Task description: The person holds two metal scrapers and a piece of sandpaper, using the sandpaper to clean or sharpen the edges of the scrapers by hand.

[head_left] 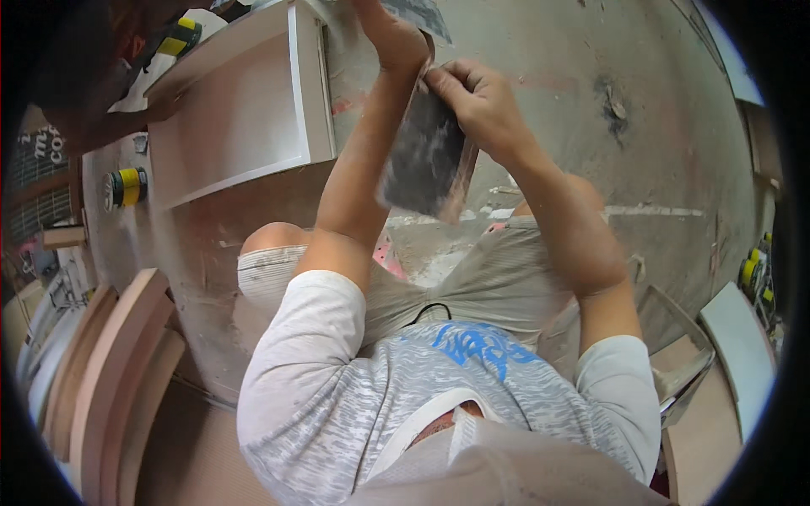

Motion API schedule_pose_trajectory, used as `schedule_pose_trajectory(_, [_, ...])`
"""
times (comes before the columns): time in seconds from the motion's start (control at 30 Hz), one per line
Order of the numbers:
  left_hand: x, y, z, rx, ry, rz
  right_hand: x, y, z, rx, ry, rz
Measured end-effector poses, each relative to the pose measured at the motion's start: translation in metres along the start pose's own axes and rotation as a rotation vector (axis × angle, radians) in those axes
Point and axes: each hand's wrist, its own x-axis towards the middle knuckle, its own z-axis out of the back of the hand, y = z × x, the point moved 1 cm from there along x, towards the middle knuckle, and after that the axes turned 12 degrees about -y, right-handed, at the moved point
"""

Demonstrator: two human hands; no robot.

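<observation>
My right hand pinches the edge of a dark grey, dusty sheet of sandpaper between thumb and fingers. The sheet hangs over my lap, a brownish edge showing along its right side. At the top of the view my left hand is cut off, with its wrist against the upper part of the sheet. Another dark grey piece shows beside that hand; whether the two are joined I cannot tell. The left fingers are hidden.
A white-edged, shallow box-like panel stands at the upper left, another person's hand on it. Yellow-and-black cylinders lie nearby. Curved wooden pieces lean at the left. A pale curved panel is at the right.
</observation>
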Motion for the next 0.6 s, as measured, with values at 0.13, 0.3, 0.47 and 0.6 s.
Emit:
schedule_pose_trajectory(0.13, [0.005,-0.028,-0.007,-0.432,0.137,0.876,0.018,0.007,0.023,-0.010,-0.083,0.161])
schedule_pose_trajectory(0.3, [-0.006,-0.054,-0.014,-0.568,0.352,1.113,0.036,-0.006,0.029,-0.394,-0.236,0.173])
schedule_pose_trajectory(0.47, [-0.013,-0.025,-0.009,-0.743,0.271,1.290,0.016,0.003,0.025,-0.445,-0.301,0.181])
schedule_pose_trajectory(0.6, [-0.014,-0.014,-0.005,-0.947,0.354,1.415,0.012,-0.004,0.027,-0.401,-0.270,0.170])
